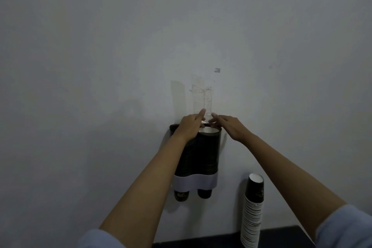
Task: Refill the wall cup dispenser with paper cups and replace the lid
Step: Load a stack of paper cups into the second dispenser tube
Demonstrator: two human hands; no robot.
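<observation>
Dispenser (198, 157) sits on a flat, matte grey-white wall (100, 46): twin dark see-through tubes, ribbed look from the stacked cup rims inside, with a wavy white band across the lower part. One dark cup bottom pokes out under each tube. Right tube is open at the top, with the white inside of the top cup (209, 130) showing just under the rim.

Left hand (189, 127) is over the top of the left tube, forefinger stretched up toward the wall. Right hand (229, 128) is at the rim of the right tube, fingers (216, 120) loosely spread and pointing left. Both sets of fingertips meet at a small clear, glossy thing at the top back edge; can't tell what it is or whether either hand is gripping it. Clear tape strips (201, 94) run up the wall just above.

Spare stack (253, 211) of paper cups, dark with striped rims, stands upright on a dark worktop (281, 237) near its back edge, well right of the dispenser.
</observation>
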